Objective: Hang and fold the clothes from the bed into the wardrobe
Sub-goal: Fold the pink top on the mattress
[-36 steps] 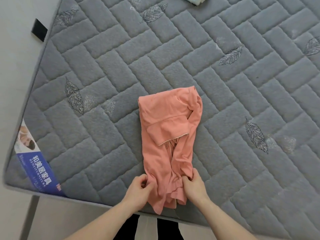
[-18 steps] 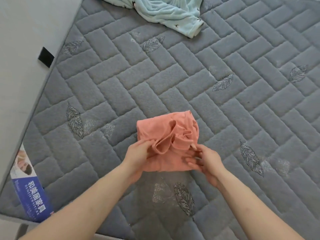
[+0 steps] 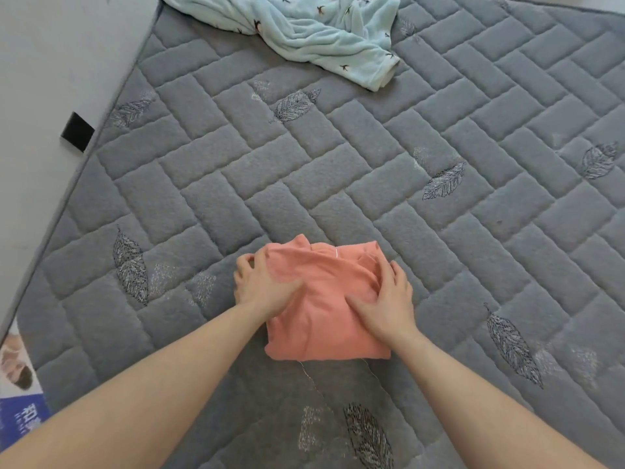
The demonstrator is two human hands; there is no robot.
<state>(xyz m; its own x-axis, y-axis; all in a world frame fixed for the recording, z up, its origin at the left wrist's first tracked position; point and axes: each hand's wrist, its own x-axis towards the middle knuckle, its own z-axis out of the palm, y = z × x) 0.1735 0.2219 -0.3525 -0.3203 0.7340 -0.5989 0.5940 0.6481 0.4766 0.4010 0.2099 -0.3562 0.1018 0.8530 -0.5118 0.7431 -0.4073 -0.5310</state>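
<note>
A salmon-pink garment (image 3: 324, 319) lies folded into a compact square on the grey quilted mattress (image 3: 304, 184), near its front edge. My left hand (image 3: 260, 289) grips the garment's upper left corner, with the fingers curled round the edge and the thumb on top. On the right side, my right hand (image 3: 389, 302) presses down on the cloth with straight, spread fingers. A light blue fleece garment (image 3: 321, 32) with small bird prints lies crumpled at the far end of the mattress.
The mattress's left edge runs diagonally beside a pale floor (image 3: 50, 62). A black block (image 3: 77, 132) sits against that edge. A blue and white label (image 3: 20, 394) hangs at the front left corner. Quilted mattress surface stretches to the right.
The long pink garment was folded up from its lower end into a square. Both hands moved from the hem to its sides, and the view tilted up to show the blue garment.
</note>
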